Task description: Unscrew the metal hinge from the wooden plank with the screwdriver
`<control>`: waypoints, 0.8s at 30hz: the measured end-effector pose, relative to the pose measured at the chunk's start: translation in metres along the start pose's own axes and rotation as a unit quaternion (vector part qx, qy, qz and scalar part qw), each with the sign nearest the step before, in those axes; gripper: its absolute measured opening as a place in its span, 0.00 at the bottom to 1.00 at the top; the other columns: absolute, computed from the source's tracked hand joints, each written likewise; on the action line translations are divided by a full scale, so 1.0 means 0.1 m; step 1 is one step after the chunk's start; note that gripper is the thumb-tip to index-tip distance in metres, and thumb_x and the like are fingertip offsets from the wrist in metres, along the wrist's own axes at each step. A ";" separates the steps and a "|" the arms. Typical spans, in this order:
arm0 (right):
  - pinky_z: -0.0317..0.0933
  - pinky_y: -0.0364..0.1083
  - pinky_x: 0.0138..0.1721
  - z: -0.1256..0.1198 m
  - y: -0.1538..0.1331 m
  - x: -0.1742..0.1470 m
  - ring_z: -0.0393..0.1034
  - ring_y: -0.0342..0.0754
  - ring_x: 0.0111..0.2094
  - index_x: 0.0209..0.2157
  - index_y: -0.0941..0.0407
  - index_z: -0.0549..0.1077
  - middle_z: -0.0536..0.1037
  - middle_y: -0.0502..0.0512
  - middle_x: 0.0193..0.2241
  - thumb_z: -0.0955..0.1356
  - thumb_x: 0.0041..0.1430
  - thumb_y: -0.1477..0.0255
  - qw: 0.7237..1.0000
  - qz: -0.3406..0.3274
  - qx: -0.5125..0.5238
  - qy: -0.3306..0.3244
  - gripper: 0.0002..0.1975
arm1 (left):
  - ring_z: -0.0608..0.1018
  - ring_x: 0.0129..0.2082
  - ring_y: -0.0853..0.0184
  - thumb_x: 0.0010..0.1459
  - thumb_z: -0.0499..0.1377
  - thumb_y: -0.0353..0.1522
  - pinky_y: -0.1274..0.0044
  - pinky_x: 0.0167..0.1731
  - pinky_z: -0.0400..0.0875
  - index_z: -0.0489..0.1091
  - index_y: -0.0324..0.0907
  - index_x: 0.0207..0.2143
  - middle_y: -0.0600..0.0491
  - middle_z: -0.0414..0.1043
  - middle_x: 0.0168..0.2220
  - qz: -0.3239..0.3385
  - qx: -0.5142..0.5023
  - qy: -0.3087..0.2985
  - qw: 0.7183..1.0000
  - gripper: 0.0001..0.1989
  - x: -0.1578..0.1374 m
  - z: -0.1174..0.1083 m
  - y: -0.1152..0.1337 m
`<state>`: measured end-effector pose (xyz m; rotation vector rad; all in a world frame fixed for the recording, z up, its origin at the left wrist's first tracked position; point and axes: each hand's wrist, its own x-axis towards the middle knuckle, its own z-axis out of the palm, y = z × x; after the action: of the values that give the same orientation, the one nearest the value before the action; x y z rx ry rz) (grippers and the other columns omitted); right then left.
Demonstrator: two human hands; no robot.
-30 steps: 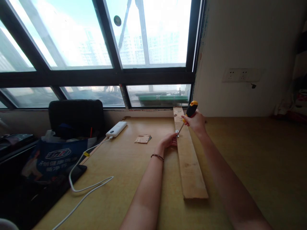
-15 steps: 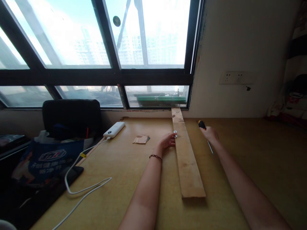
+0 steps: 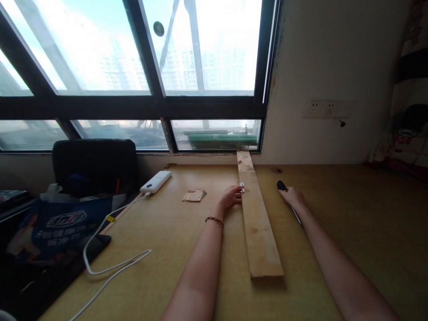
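Note:
A long wooden board (image 3: 260,227) lies flat on the table, its far end reaching the window sill. At the board's left edge my left hand (image 3: 231,196) presses a small silver metal hinge (image 3: 241,187) against the wood with its fingertips. To the right of the board, my right hand (image 3: 293,197) is closed around a screwdriver (image 3: 281,185) by its black and yellow handle. The screwdriver's thin shaft points back toward me, beside my right wrist. Left of my left hand lies a small piece of wood or card (image 3: 193,195) with several screws at its right edge.
A white power bank (image 3: 156,182) with a white cable (image 3: 117,263) sits at the table's left edge. Beyond that edge stand a black chair (image 3: 95,162) and a blue bag (image 3: 67,227). The window and wall bound the far side of the table (image 3: 351,214).
My right hand has turned the screwdriver slightly, and its shaft now lies closer to my forearm. My left hand stays at the board's edge with the hinge. The view has shifted a little.

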<state>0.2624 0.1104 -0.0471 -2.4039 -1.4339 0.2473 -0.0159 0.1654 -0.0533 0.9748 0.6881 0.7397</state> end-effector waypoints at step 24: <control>0.55 0.40 0.25 0.17 -1.29 -0.54 0.71 0.45 0.27 0.27 0.53 0.78 0.78 0.49 0.24 0.70 0.41 0.63 0.947 -0.228 0.224 -0.042 0.10 | 0.76 0.27 0.67 0.48 0.60 0.33 0.76 0.26 0.72 0.68 0.36 0.37 0.46 0.72 0.34 0.018 -0.014 -0.030 0.999 0.13 0.00 -0.02 -0.02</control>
<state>0.1252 0.1224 -0.0168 -1.6717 -1.7037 0.5009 -0.0172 0.1656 -0.0555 0.9815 0.6075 0.7458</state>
